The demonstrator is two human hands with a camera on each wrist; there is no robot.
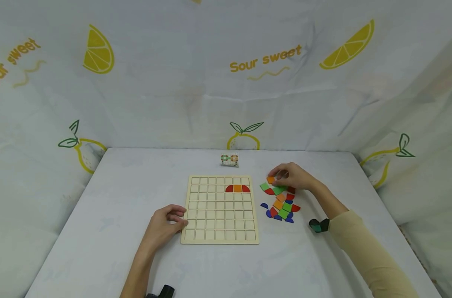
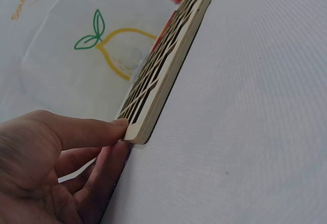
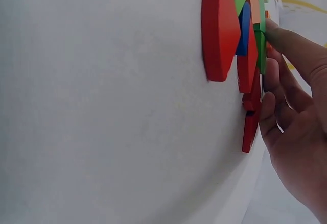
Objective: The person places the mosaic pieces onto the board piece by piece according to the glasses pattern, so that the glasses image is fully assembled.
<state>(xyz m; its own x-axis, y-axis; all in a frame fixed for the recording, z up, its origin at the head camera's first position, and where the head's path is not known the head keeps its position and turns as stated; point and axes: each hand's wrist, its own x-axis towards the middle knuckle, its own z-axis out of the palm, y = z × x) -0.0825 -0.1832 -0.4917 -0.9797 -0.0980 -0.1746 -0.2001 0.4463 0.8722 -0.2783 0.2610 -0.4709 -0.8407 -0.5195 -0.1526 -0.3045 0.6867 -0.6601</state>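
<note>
A wooden grid board [image 1: 207, 215] lies flat on the white table, with an orange square [image 1: 237, 188] between two red rounded pieces [image 1: 229, 189] in one of its upper rows. My left hand [image 1: 168, 223] grips the board's left edge; in the left wrist view the thumb [image 2: 120, 127] lies over the rim, other fingers lower down beside it. At the top of a loose pile, my right hand [image 1: 294, 176] pinches an orange square tile [image 1: 270, 180] between thumb and fingers. The right wrist view shows this hand [image 3: 301, 117] behind green and red pieces [image 3: 220, 35], partly hiding the tile.
Loose green squares [image 1: 284, 207], blue half-rounds [image 1: 264, 205] and red pieces [image 1: 296, 208] spread right of the board. A small patterned card [image 1: 229, 159] lies behind it. A dark object [image 1: 319, 225] sits by the right sleeve, and a black one [image 1: 166, 291] near the left forearm.
</note>
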